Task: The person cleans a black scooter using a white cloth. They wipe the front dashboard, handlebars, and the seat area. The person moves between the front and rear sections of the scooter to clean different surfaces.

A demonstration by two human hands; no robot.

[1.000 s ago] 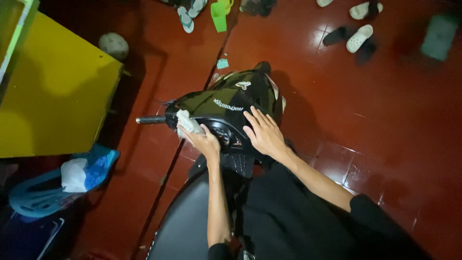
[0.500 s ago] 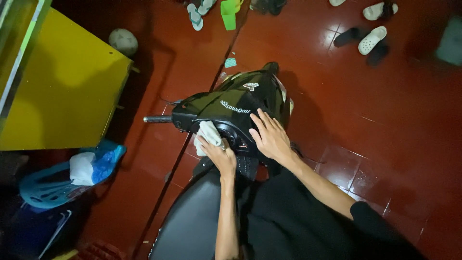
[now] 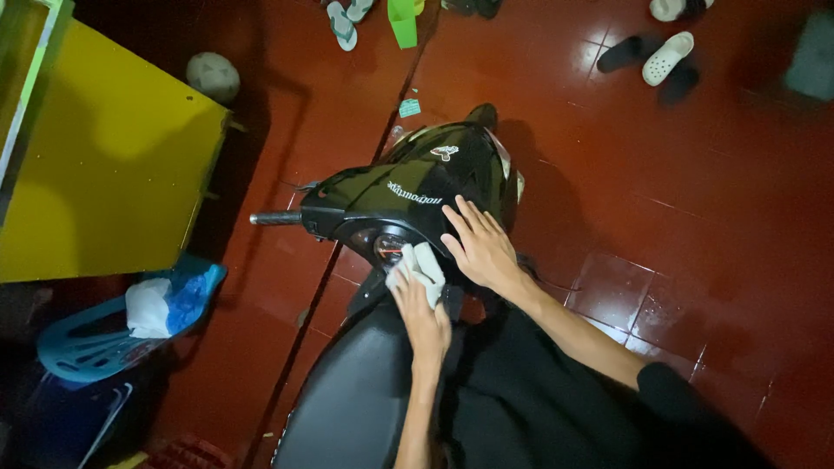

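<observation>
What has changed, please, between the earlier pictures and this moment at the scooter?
The left hand has drawn its white cloth from near the handlebar grip back down to below the gauge. The right hand stays flat on the black scooter cover.

A small pale grey cloth [image 3: 417, 265], crumpled and folded over itself, sits just left of the frame's centre, pressed against the instrument dial on the rear face of a glossy black scooter head [image 3: 408, 195]. The scooter head fills the middle of the frame, its shiny cowl curving toward the upper centre, with a white emblem and lettering on top. A silver-tipped black handlebar grip [image 3: 278, 218] juts out level toward the left. The black seat [image 3: 347, 408] runs down to the lower centre edge.
</observation>
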